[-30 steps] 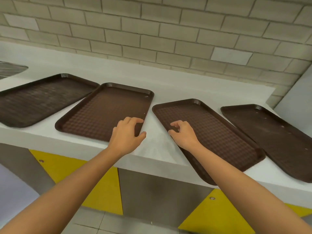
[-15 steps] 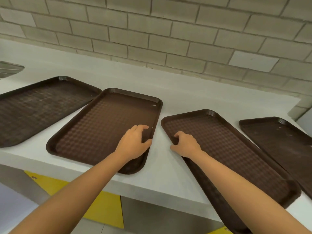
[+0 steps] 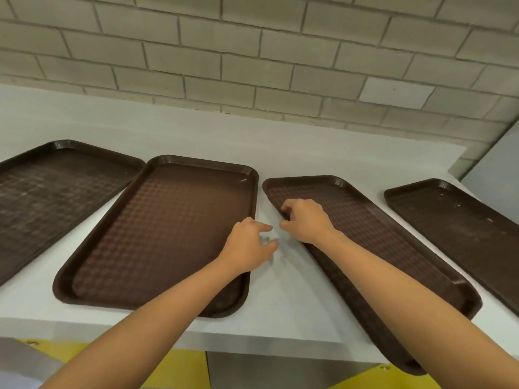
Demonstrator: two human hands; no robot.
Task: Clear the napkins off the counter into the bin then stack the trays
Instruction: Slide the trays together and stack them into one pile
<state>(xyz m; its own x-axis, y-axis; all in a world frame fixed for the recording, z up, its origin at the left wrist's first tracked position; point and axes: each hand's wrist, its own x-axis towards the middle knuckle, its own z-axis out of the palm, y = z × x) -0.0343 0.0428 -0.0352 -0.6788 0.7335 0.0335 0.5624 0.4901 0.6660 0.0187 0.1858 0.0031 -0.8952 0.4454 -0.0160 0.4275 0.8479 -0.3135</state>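
Since the earlier frame the left grip (image 3: 247, 245) has slid rightward past the rim of the second tray (image 3: 168, 226) and hangs over bare table (image 3: 280, 304), fingers loosely curled, holding nothing. The right grip (image 3: 306, 220) curls its fingers over the left rim of the third tray (image 3: 365, 234), which lies flat on the table, its near end overhanging the edge. No napkins show. These trays look stiff, light and slick-rimmed, and are probably best taken by both long rims and lifted level for stacking.

four brown trays (image 3: 168, 234) on white counter (image 3: 280, 141)
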